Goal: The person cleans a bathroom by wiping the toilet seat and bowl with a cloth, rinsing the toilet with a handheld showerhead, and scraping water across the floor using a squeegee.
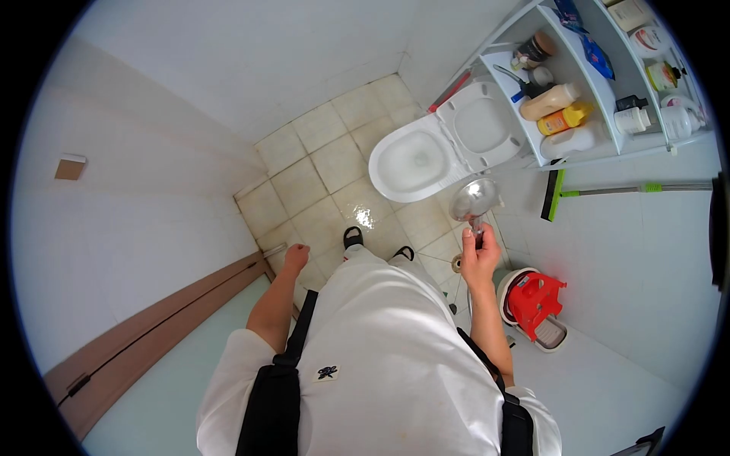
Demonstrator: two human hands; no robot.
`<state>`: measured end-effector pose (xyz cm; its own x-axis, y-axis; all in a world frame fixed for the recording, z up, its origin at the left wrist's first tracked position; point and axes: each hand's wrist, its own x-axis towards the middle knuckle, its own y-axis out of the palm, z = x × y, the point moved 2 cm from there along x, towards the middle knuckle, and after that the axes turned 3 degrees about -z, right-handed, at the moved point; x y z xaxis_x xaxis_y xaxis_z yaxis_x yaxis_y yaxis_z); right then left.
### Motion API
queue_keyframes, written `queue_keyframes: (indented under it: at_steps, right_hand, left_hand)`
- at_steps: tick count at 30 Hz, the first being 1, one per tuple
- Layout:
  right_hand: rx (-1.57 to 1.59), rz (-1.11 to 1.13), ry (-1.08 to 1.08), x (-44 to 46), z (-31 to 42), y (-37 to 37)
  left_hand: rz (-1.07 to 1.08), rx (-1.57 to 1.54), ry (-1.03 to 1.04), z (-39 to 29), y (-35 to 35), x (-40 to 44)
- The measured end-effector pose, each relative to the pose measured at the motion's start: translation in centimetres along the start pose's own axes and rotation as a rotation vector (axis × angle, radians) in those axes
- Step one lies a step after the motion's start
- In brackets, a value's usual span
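My right hand is wrapped round the handle of a shiny metal water ladle. The ladle's round bowl is near the hinge side of the white toilet, in front of the wall. Both toilet lid and seat opening are in view, with the lid raised. Off to the left, my left hand hangs over the tiled floor with its fingers curled in, and nothing shows in it. Below it is the wooden door frame.
A wall shelf with several bottles hangs right of the toilet. A green-edged squeegee lies against the wall. A red stool rests on a bucket at the right. Wet floor tiles shine near my sandals.
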<state>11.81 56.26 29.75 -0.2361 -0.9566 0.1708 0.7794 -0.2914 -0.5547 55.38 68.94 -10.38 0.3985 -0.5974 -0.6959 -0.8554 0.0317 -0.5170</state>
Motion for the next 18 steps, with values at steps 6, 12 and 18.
queue_keyframes:
  at_steps: [6,12,18]
  right_hand:
    - [0.012,0.154,0.027,-0.2,1.5,0.6]
    - [0.043,0.033,0.040,-1.0,1.2,2.0]
    - [-0.012,0.000,0.006,-0.9,1.6,2.5]
  left_hand:
    - [-0.010,0.066,-0.051,-2.4,-1.5,-2.2]
    - [-0.014,0.018,-0.063,0.4,-1.0,-0.7]
    - [-0.009,0.019,-0.049,1.8,-1.1,-0.5]
